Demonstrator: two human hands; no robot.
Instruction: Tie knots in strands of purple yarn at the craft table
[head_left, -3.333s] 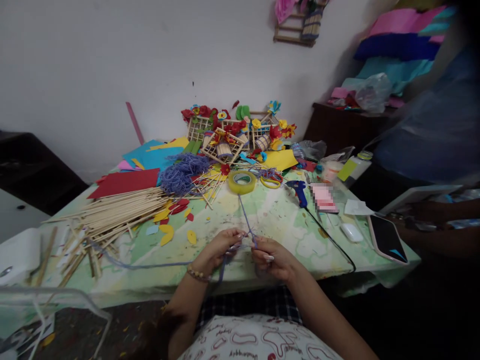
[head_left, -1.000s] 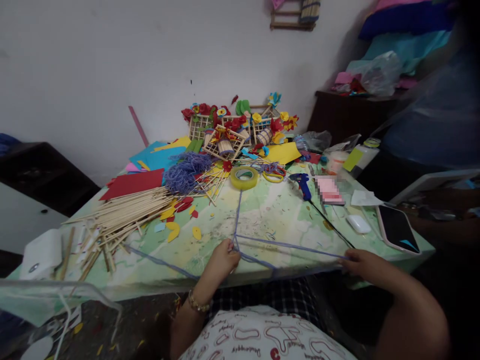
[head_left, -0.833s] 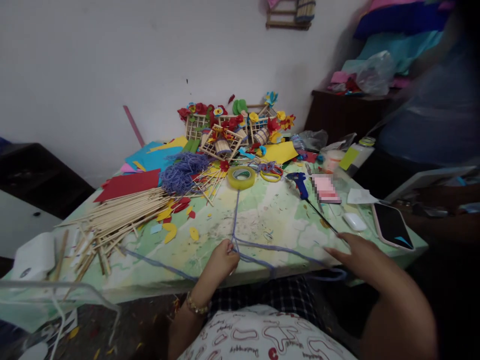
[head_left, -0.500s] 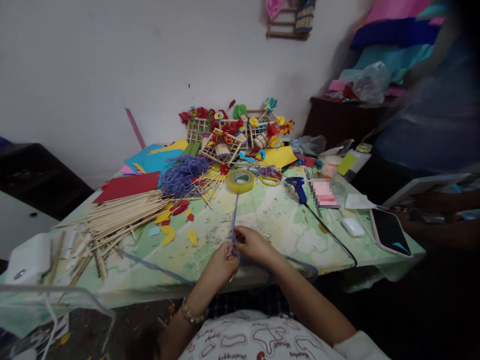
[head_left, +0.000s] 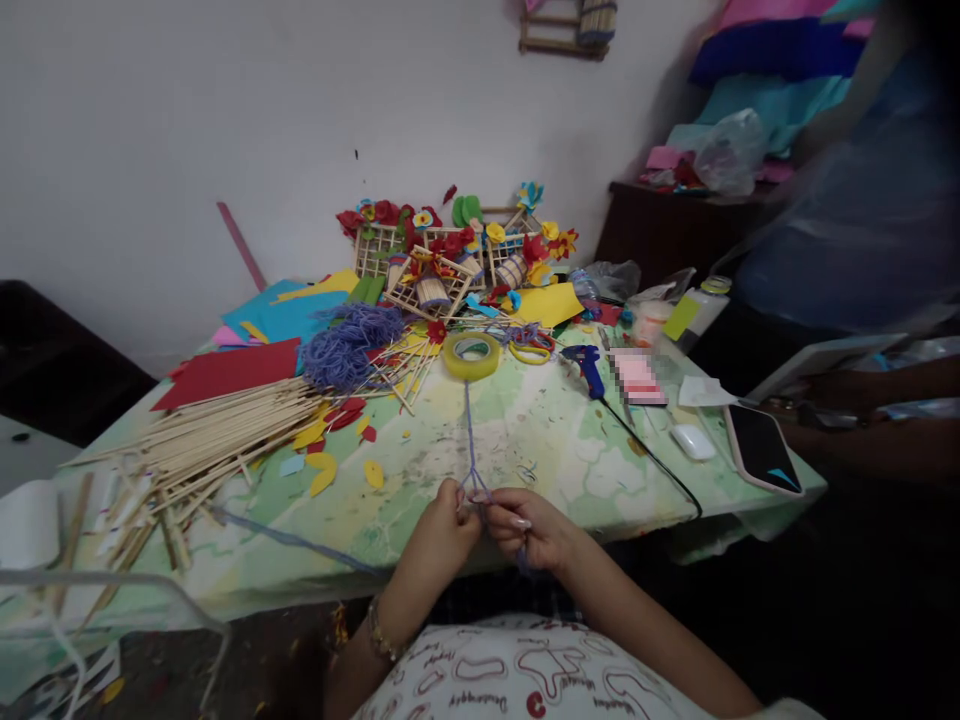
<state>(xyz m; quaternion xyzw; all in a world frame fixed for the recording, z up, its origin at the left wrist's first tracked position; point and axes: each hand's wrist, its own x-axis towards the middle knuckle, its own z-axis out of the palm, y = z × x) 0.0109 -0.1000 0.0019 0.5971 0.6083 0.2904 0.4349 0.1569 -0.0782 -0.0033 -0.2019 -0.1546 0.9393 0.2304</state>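
Both hands met at the near edge of the desk (head_left: pixel 570 450): our left hand (head_left: pixel 444 528) was pinched shut on the purple yarn (head_left: pixel 469 430), and our right hand (head_left: pixel 529 528), just beside it and touching it at the fingertips, gripped the same yarn where the strands crossed. From that pinch one strand ran straight up the desk to the roll of yellow tape (head_left: pixel 471 355), and another trailed off to our left along the desk edge.

After the desk, the largest thing was the sheaf of wooden sticks (head_left: pixel 225 425), fanned out on the left and well apart from our hands. Above it lay a red paper sheet (head_left: pixel 229 368) and, near the tape, a loose heap of purple yarn (head_left: pixel 346 343). At the far edge stood a cluster of stick frames with paper flowers (head_left: pixel 450 255). To the right lay a blue glue gun (head_left: pixel 583 366) with its black cord, then a phone (head_left: pixel 761 448) and a small white case (head_left: pixel 692 441). Yellow paper petals (head_left: pixel 322 468) were scattered between the sticks and our hands.
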